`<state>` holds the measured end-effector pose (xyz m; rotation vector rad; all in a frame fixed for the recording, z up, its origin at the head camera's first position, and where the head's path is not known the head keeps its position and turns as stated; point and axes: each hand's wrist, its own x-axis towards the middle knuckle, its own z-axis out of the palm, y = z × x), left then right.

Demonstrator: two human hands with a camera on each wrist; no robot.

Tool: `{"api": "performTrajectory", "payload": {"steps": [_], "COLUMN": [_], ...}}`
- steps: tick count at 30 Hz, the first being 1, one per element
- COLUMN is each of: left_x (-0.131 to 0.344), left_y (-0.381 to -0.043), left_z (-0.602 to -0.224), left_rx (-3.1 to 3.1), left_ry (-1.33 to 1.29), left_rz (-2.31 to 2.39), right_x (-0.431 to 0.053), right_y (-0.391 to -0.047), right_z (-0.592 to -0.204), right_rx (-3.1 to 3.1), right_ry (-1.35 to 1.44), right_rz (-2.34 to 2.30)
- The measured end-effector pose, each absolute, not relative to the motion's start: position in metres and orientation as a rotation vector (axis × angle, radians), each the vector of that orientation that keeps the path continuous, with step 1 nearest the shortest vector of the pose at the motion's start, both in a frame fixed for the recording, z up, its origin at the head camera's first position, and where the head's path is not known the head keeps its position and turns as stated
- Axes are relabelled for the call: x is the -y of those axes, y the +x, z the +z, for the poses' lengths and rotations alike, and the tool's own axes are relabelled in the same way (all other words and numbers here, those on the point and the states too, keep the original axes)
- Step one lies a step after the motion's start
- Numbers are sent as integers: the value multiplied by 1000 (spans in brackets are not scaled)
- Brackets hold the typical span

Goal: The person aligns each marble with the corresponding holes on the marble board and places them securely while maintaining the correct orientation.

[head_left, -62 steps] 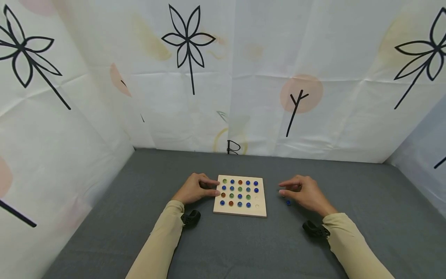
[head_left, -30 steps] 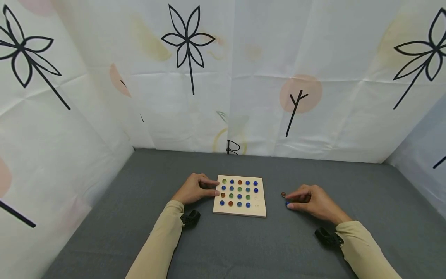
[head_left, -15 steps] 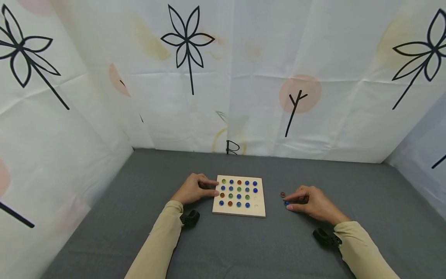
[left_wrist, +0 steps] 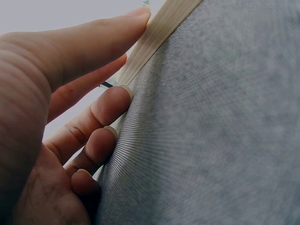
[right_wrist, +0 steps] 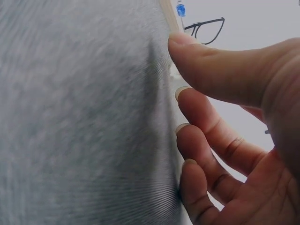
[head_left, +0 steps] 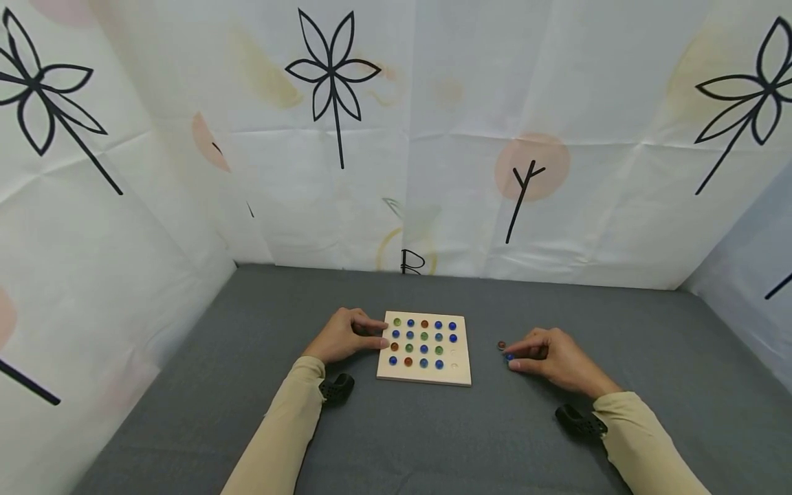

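A pale wooden board (head_left: 464,379) lies on the grey cloth in the head view. Rows of blue, green and amber-red glass marbles sit in its hollows; two pale round hollows show at its lower right. My left hand (head_left: 348,335) touches the board's left edge with thumb and forefinger extended, as the left wrist view also shows at the wooden edge (left_wrist: 157,35). To the right of the board, my right hand (head_left: 553,357) pinches a blue marble (head_left: 509,357) between thumb and forefinger, low at the cloth. In the right wrist view the thumb hides that marble.
An amber-red marble (head_left: 502,345) rests on the cloth just beyond the right fingertips. The grey cloth (head_left: 396,440) covers the table. White printed sheets (head_left: 458,103) hang behind and at both sides.
My right hand has come back toward me and down, onto the blue marble, uncovering the amber-red one. For the last second it has stayed nearly still. The left hand keeps its place.
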<state>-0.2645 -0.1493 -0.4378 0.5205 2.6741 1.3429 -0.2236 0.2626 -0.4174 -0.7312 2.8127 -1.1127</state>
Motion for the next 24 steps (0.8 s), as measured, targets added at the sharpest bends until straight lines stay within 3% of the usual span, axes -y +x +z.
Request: {"api": "performTrajectory", "payload": {"steps": [24], "left_x": [149], "left_y": [-265], "left_z": [-437], "left_rx": [-2670], "left_ry": [506], "left_rz": [1354], "right_x": [-215], "right_y": [-229], "right_z": [-398], "right_rx": [-2783], "right_ry": [-767], "right_rz": [-1149]}}
